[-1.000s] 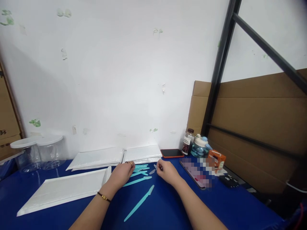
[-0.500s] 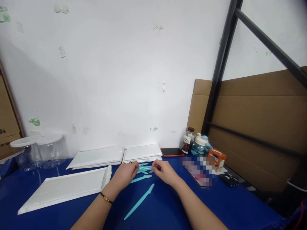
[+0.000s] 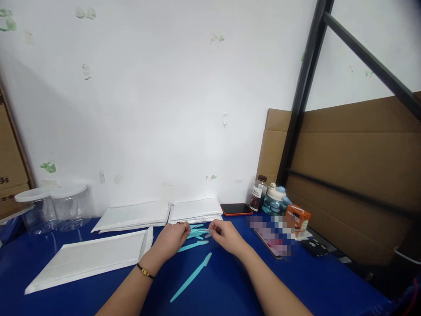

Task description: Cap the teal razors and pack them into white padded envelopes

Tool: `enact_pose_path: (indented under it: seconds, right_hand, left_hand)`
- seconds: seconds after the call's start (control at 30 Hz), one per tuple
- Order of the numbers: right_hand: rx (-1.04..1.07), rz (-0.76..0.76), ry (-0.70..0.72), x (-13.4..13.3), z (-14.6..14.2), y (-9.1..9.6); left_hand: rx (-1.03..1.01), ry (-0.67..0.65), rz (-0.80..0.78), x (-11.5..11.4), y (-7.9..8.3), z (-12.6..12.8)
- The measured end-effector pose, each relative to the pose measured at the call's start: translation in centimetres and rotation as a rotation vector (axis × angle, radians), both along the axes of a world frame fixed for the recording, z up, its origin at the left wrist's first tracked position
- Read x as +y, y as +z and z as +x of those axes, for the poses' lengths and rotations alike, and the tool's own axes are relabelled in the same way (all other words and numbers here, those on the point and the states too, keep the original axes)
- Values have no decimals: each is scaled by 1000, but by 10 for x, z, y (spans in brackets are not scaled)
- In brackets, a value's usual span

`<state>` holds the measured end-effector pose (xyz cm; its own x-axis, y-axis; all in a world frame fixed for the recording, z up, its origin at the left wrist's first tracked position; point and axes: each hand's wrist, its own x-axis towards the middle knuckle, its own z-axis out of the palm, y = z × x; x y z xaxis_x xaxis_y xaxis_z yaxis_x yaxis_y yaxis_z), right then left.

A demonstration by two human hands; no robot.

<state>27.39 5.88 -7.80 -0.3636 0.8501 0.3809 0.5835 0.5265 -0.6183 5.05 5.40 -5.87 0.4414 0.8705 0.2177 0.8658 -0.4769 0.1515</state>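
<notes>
Several turquoise eyebrow razors [image 3: 196, 235] lie in a loose pile on the blue table, between my two hands. My left hand [image 3: 173, 239] is closed, its fingertips pinched at the left end of a razor in the pile. Opposite it, my right hand [image 3: 225, 235] pinches the same razor's pale, translucent capped end, though its fingers partly hide the grip. Just below the pile, another eyebrow razor [image 3: 194, 246] lies partly behind my left hand. Nearer to me a single eyebrow razor [image 3: 190, 278] rests slantwise, with its capped end pointing away.
White padded mailers [image 3: 88, 259] lie at left, with more mailers [image 3: 134, 216] along the wall. Clear lidded jars [image 3: 70, 210] stand far left. At right are a phone [image 3: 236, 209], a brown-capped bottle [image 3: 258, 194], a water bottle [image 3: 275, 200], an orange box [image 3: 297, 219] and a blurred-out phone-like object [image 3: 271, 239].
Both hands stay almost in place over the razors, with fingers still pinched. The view has shifted very slightly.
</notes>
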Motion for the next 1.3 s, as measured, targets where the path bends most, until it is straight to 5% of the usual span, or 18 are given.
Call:
enact_pose_path:
  seconds: [0.33,0.57,0.77,1.0,1.1,1.3]
  right_hand:
    - [-10,-32,29,-2,-2,-1]
    - [-143,-200,209,-6,1,-2]
    - [-279,69,12,5,7,-5]
    - [-600,118,-133,9,-12,-16]
    - [-463,77,-159,11,-14,-20]
    - [416,-316,-78,18,-1,-17]
  left_hand:
    - [-69,-8,-39,-3,3,3]
    - [-69,-143,-347,-5,0,1]
    - [-12,66,-73,8,-10,-12]
    - [144,49,-9,11,-14,-13]
    - [172,55,22,10,-12,-10]
    - [-68,61,-61,9,-11,-11]
